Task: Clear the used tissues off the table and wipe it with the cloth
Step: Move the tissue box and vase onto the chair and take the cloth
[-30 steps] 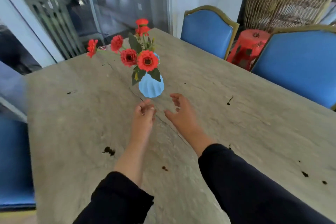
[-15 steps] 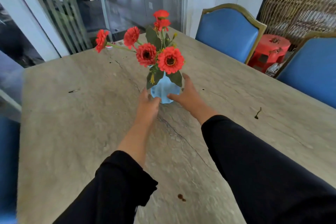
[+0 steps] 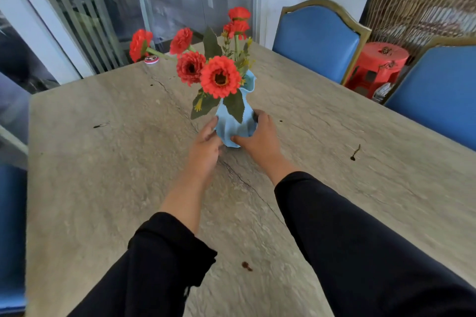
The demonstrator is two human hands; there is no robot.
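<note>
On the table [image 3: 103,188], both hands clasp the vase [image 3: 233,123].

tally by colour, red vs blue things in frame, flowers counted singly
Red flowers: 6, from the far-left bloom to the front one
Red stool: 1
Red bottle cap: 1
Blue vase, held by left hand and right hand: 1
Blue chairs: 3, far, right, left edge
Total: 12, with 8 red and 4 blue

Both arms wear long black sleeves of soft, matte fabric. The left sleeve [image 3: 164,252] is pushed up, bunched in a thick cuff; the right sleeve [image 3: 347,234] reaches the wrist. Both hands are bare.
</note>
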